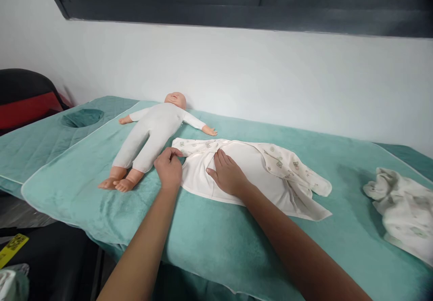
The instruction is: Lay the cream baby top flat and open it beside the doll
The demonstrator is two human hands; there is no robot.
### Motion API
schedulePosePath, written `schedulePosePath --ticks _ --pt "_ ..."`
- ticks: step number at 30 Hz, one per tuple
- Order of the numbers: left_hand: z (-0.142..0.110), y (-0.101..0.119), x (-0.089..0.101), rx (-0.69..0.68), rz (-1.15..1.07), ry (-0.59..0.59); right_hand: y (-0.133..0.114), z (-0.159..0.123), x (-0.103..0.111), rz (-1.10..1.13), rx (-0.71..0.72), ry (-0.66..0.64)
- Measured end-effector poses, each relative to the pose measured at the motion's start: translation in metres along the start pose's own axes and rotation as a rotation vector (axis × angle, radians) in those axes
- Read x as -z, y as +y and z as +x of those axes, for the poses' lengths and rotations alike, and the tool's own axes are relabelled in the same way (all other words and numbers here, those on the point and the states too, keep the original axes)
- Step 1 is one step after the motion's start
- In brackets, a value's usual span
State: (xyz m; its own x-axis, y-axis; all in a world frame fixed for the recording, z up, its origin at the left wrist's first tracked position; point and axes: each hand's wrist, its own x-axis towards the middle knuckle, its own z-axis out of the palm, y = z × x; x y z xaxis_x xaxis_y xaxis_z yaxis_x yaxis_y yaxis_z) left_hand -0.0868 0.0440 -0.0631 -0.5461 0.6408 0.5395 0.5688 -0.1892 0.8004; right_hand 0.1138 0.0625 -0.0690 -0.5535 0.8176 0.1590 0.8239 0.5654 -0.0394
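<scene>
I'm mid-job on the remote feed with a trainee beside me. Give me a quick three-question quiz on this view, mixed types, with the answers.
1. True or false: the doll lies face up on the green cover, its head nearer the wall than its feet.

2. What does the person's right hand rest flat on?
A) the doll's legs
B) the spread white garment
C) bare green cover

3. Fill in the blank: the crumpled cloth lies at the picture's ____ edge.

Key: 1 true; 2 B; 3 right
</scene>
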Motion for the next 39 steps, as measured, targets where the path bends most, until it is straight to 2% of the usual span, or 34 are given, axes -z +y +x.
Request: schedulePosePath --ticks 3,6,9,11,13,15,17,21,24,27,30,32,34,36,39 --pt "-0.001 0.0 0.0 -0.014 -0.036 0.004 -0.013 -0.008 0.003 0.014 0.005 -0.02" --pt "-0.004 0.002 0.002 -0.065 -0.033 -0.026 -0.028 -0.029 0.009 0.051 0.065 -0.038" --pt "-0.014 0.006 0.009 -0.248 0.025 -0.12 -0.032 -0.062 0.018 0.105 0.199 -0.025" --pt "-0.027 0.012 0.019 -0.435 0.066 -0.263 -0.023 -0.088 0.027 0.131 0.278 -0.015" --pt "-0.042 0.02 0.031 -0.609 0.105 -0.484 -0.006 -0.113 0.037 0.13 0.284 -0.001" --pt "-0.057 0.027 0.041 -0.711 0.154 -0.721 0.013 -0.133 0.046 0.092 0.203 0.049" --pt "-0.067 0.033 0.047 -0.737 0.204 -0.838 0.028 -0.147 0.054 0.023 0.109 0.095" --pt "-0.075 0.039 0.045 -0.75 0.294 -0.794 0.034 -0.154 0.06 -0.037 0.047 0.057" --pt "-0.076 0.039 0.041 -0.815 0.322 -0.721 0.029 -0.151 0.064 0.087 -0.032 0.014" --pt "-0.078 0.038 0.043 -0.846 0.327 -0.626 0.038 -0.149 0.073 0.245 -0.044 -0.051" --pt "-0.08 0.039 0.046 -0.889 0.308 -0.575 0.066 -0.146 0.081 0.126 -0.082 0.052" --pt "-0.085 0.042 0.046 -0.926 0.262 -0.561 0.091 -0.144 0.085 -0.055 -0.19 0.137" --pt "-0.094 0.049 0.04 -0.946 0.205 -0.572 0.114 -0.141 0.086 -0.159 -0.316 0.114" --pt "-0.106 0.061 0.029 -0.949 0.158 -0.627 0.135 -0.137 0.088 -0.091 -0.449 0.051" --pt "-0.127 0.083 0.001 -0.918 0.08 -0.768 0.159 -0.131 0.091 0.323 -0.664 0.101"
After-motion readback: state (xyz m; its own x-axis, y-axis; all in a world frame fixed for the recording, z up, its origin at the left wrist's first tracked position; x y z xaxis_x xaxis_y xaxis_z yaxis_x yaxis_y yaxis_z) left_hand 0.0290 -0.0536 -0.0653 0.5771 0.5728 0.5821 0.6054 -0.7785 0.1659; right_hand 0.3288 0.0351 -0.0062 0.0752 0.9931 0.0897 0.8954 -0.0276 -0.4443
